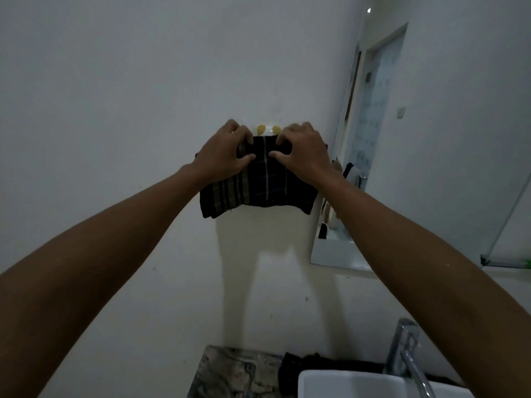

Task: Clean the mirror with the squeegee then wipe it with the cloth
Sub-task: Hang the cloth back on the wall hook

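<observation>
Sink (344, 382), tap (408, 351) below; both hands' fingers (247, 140) pinch cloth (258, 185) at yellow hooks (268, 129); mirror (431, 139) right.

Against the white wall (115, 110), the cloth (258, 185) is showing black with pale tan and cream plaid stripes. Just above the cloth, two yellow hooks (268, 129) are peeking out. Far below it, the counter (230, 374) is showing grey-brown marbling beside a white basin (344, 383).

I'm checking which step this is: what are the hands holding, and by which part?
Both hands, left hand and right hand, pinch the dark plaid cloth at its top edge, by the yellow hooks.
</observation>
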